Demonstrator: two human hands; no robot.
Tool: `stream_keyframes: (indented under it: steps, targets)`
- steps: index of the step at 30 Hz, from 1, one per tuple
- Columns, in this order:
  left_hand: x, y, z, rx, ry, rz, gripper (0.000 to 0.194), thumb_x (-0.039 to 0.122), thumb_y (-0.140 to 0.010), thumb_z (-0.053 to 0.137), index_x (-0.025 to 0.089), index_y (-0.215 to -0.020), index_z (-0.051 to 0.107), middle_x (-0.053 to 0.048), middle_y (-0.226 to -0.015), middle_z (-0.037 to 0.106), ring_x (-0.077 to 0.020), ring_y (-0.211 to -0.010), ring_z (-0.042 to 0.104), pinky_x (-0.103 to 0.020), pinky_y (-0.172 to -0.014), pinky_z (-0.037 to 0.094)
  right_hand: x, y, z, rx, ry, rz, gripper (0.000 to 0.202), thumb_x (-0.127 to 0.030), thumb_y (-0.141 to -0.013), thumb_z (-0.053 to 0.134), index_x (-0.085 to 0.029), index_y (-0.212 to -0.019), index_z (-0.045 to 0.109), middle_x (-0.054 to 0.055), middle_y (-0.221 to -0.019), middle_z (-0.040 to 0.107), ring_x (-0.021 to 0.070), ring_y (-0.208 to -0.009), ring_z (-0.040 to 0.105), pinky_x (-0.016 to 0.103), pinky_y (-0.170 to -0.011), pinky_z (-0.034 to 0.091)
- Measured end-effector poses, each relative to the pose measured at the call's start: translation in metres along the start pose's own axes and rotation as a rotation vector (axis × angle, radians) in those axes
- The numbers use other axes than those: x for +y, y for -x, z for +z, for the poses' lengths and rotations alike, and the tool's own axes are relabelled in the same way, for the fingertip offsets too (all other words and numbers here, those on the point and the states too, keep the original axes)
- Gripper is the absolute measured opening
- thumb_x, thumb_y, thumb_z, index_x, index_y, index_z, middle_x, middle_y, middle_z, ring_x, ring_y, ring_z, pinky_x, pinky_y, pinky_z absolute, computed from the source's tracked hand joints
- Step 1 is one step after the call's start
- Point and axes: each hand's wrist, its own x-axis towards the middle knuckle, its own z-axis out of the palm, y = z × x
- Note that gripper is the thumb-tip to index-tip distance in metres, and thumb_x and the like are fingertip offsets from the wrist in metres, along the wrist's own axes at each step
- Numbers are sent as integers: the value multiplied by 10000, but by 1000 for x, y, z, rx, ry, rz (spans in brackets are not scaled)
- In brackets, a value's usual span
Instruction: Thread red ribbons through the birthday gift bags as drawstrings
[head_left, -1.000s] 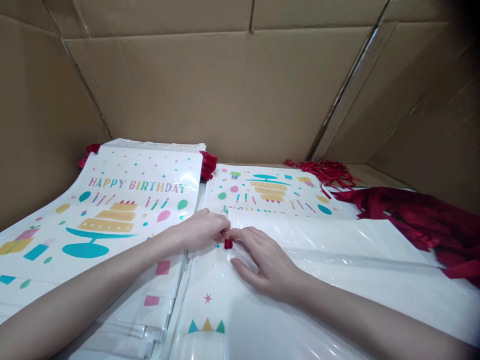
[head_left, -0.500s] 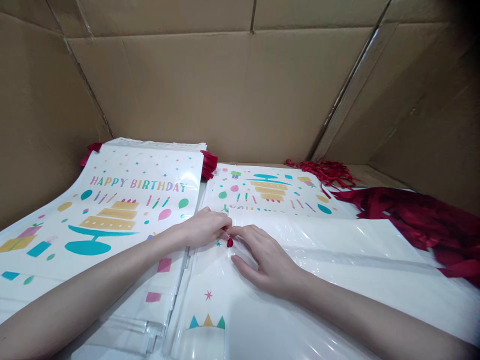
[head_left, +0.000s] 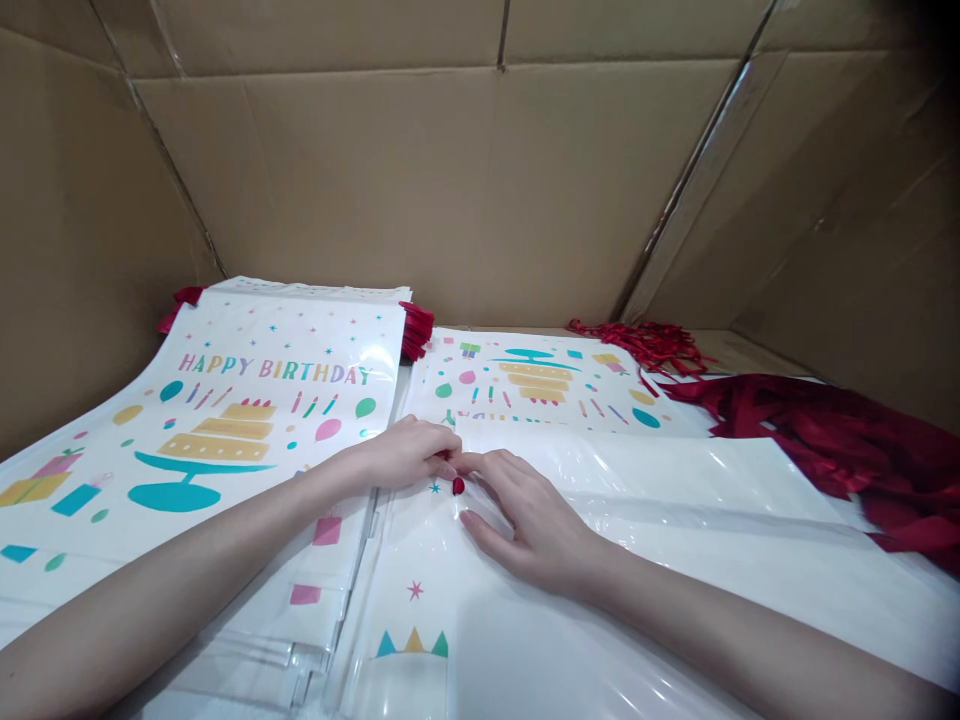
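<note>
A white plastic bag (head_left: 660,590) with a glossy plain side lies in front of me, its edge lying over a printed strip with stars and bunting. Where my hands meet, a small red ribbon end (head_left: 458,486) pokes out under the fingertips. My left hand (head_left: 415,452) is closed in a pinch at that ribbon, at the bag's edge. My right hand (head_left: 529,520) rests on the bag, its index fingertip against the left fingers and its thumb apart from them. How the ribbon runs beneath the fingers is hidden.
On the left lies a stack of "Happy Birthday" bags (head_left: 225,330) with red ribbon bunches at its top corners. Another printed bag (head_left: 540,380) lies upside down behind my hands. Red cords (head_left: 645,345) and a heap of dark red ribbon (head_left: 810,430) are at right. Cardboard walls (head_left: 360,180) surround everything.
Both hands hold nearly the same pose at the ribbon end. The whole view has shifted very slightly; nothing else visibly differs.
</note>
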Motion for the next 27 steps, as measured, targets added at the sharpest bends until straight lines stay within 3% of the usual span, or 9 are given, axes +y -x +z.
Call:
stream_keyframes:
  steps: [16, 27]
  targets:
    - [14, -1, 13, 94, -141, -90, 121, 153, -830, 421, 174, -756, 515, -19, -865, 637, -176, -848, 572, -311, -773, 348, -1, -2, 2, 17, 5, 12, 306, -185, -808, 507, -218, -1108, 453, 63, -1016, 574, 210, -928, 514, 353, -808, 430]
    - [-11, -5, 16, 101, 4, -32, 215, 346, -880, 428, 181, -755, 485, -8, -772, 594, -156, -737, 541, -235, -620, 367, -3, -5, 4, 25, 31, 18, 334, -167, -814, 494, -216, -1143, 462, 76, -1012, 564, 213, -927, 524, 367, -801, 450]
